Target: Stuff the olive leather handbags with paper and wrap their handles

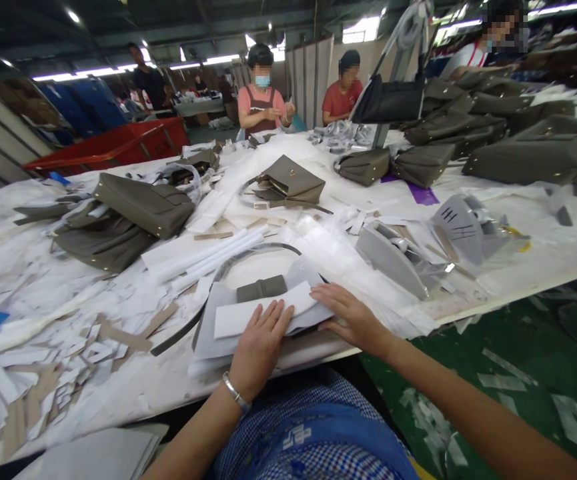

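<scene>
Directly before me a bag wrapped in pale grey sheeting [209, 333] lies on the table, with a dark strap [181, 335] looping around its left and back. A white foam strip [238, 319] rests across it, in front of a small olive-grey piece [261, 288]. My left hand [263, 340] lies flat on the strip, fingers spread, pressing rather than gripping. At the strip's right end is my right hand [351, 319], its fingers extended over the edge of the wrapping and its thumb apart. What lies beneath the right fingers is partly hidden.
Olive bags lie at the left [143, 203], centre [293, 180] and right [528, 157]. Paper scraps [83, 360] cover the left of the table [498, 293]. Grey padded pieces [393, 257] sit to the right. Several people stand or sit beyond, near a red bin [113, 147].
</scene>
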Motion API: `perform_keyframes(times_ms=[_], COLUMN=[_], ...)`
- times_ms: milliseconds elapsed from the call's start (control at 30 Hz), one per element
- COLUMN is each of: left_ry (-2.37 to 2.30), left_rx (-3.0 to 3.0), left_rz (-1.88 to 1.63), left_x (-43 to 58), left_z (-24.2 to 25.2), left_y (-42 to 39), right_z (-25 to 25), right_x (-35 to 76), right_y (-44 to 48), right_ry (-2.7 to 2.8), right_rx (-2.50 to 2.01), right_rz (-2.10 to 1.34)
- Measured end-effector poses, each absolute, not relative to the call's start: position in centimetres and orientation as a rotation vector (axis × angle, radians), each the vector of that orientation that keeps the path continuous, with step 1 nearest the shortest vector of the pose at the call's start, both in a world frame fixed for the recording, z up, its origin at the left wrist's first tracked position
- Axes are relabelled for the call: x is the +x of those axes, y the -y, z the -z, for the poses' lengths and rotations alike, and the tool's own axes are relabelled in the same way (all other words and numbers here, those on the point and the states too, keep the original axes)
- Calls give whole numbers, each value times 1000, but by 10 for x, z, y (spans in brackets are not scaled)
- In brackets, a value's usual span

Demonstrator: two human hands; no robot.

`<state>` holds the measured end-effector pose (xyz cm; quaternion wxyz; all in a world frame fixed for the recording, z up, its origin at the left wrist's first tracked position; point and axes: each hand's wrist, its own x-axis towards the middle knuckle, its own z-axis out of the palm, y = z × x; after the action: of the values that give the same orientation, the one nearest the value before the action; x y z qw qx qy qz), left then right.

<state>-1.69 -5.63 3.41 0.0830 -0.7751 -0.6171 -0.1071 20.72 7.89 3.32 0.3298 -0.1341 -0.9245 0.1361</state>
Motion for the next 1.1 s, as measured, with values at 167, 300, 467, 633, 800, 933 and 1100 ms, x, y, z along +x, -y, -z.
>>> perform_keyframes(times_ms=[167, 300, 467, 633, 800, 933, 1100], left_ry=[1852, 1864, 1871, 1931, 1942, 1947, 1889], left_rx=[-2327, -2322, -2333, -2300, -2303, -2277, -2244], left_rz=[339, 311, 341, 351, 349, 365, 369], left_x=[-16, -14, -13, -10, -10, -10, -8], left_z=[-37, -39, -42, -43, -45, -46, -40], left_y=[56, 57, 57, 59, 59, 58, 57], right_z=[-32, -18, -10, -13, -8, -2, -13], right_x=[235, 230, 213, 205, 207, 210, 219], right_y=[-60, -50, -47, -39, -46, -54, -53], right_ry=[2071, 2113, 2029, 1962, 1955, 2030, 2062], right_rx=[-778, -834, -1075, -1158, -1176, -1123, -1068], right_rz=[-313, -419, -603, -755, -856, -819, -588])
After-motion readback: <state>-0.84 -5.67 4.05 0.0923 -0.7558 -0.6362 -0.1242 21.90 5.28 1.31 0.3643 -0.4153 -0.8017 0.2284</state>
